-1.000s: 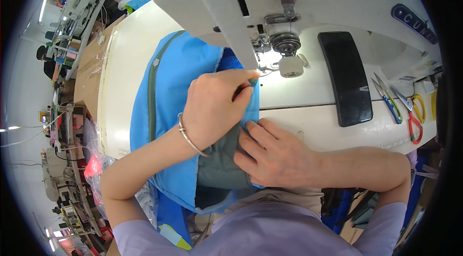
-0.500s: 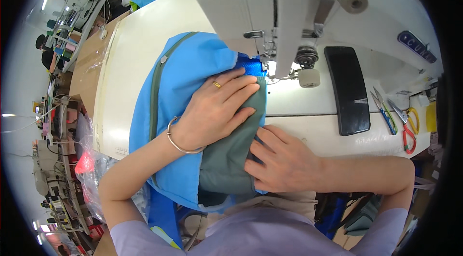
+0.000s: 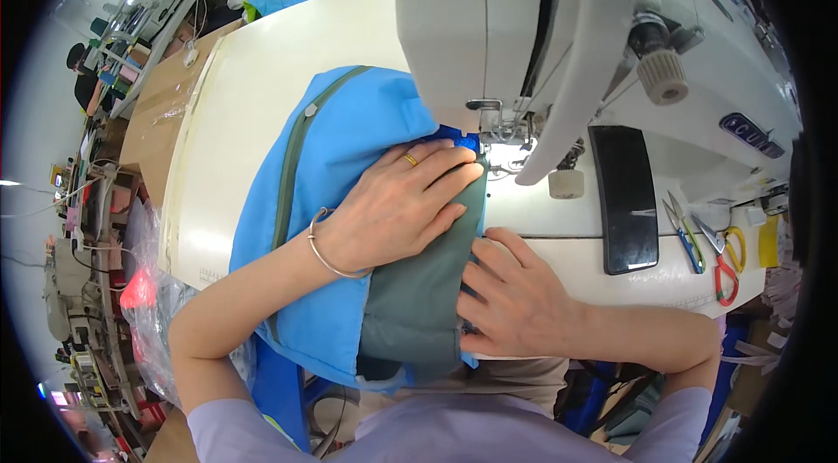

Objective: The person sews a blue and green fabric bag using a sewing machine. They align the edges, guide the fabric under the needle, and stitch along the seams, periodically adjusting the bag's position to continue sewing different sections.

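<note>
A light blue fabric piece point(image 3: 336, 127) with a green zipper and a grey-green panel point(image 3: 410, 310) lies under the head of a white sewing machine point(image 3: 445, 44). My left hand point(image 3: 397, 210), with a ring and bracelet, rests flat on it, fingertips close beside the presser foot point(image 3: 487, 149) and darker blue fabric point(image 3: 461, 138). Lower and to the right, my right hand point(image 3: 515, 297) has bent fingers gripping the edge of the grey-green panel, partly hiding what they hold.
On the white table point(image 3: 209, 184), right of the needle, lie a black phone point(image 3: 621, 201), snips point(image 3: 685, 236) and scissors point(image 3: 724, 275). Cardboard point(image 3: 166, 96) and bundled plastic point(image 3: 148, 306) are at the left. A person point(image 3: 83, 79) sits among machines farther off.
My left hand has gone from pinched fingers to lying flat with fingertips spread toward the presser foot. My right hand still holds the edge, slightly lower. The head view has shifted.
</note>
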Tool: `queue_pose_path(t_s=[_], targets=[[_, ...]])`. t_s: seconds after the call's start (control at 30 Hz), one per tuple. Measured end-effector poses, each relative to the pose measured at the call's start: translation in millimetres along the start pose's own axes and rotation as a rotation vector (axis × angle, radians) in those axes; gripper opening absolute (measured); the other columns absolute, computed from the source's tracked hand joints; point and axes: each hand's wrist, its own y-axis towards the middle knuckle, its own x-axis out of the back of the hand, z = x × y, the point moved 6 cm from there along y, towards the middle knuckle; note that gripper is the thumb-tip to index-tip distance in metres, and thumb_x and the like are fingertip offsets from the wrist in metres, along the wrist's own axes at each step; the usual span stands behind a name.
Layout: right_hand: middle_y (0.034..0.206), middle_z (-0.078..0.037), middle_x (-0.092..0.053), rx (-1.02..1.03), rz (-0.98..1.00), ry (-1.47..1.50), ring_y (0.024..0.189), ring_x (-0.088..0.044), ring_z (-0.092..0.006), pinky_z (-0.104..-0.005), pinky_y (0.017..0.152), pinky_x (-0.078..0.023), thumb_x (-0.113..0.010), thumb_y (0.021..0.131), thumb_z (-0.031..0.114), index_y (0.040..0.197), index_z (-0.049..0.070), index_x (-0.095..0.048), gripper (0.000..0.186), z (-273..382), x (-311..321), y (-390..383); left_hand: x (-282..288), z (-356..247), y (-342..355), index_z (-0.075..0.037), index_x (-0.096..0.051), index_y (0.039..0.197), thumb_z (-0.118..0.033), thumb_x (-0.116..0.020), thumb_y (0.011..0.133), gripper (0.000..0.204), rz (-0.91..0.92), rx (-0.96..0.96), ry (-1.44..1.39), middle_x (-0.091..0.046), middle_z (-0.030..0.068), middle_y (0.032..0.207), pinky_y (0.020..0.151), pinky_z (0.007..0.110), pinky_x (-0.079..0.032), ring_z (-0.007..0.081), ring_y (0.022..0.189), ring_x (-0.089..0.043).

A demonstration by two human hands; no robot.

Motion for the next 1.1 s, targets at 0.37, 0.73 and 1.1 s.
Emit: queue_pose_path(t_s=[0.37,0.73,1.1], targets=[[0.100,-0.017,-0.060,-0.016,-0.025,-0.034,0.111,-0.054,-0.0380,-0.0541,0.101,-0.044,-0.075,0.067,0.032,0.078,0.004,-0.065,0.032,-0.1,-5.2,-4.3,-3.2,-5.2,0.7,-0.007,-0.064,0.128,-0.009,-0.069,0.087,0.041,-0.037,0.010,-0.036,-0.061,0.0143,0.132,0.103,0.046,-0.048,0.0365,0.124,-0.058],[0.114,-0.026,-0.064,0.063,0.001,-0.300,0.106,-0.062,-0.0381,-0.0469,0.094,-0.050,-0.069,0.078,0.022,0.099,-0.004,-0.067,0.033,38.0,3.6,-13.3,30.9,-20.4,-42.5,-0.012,-0.064,0.132,-0.009,-0.071,0.083,0.050,0.083,0.196,-0.051,-0.059,0.0145,0.139,0.110,0.049,-0.041,0.0396,0.130,-0.053],[0.090,-0.005,-0.068,-0.460,-0.058,0.220,0.066,-0.061,-0.0153,-0.0278,0.055,-0.048,-0.077,0.082,0.018,0.109,0.004,-0.071,0.031,89.7,-72.9,-89.6,33.0,-14.9,-112.6,-0.013,-0.053,0.144,-0.008,-0.061,0.091,0.054,0.124,0.232,0.198,-0.050,0.0150,0.149,0.116,0.051,-0.035,0.0417,0.136,-0.046]])
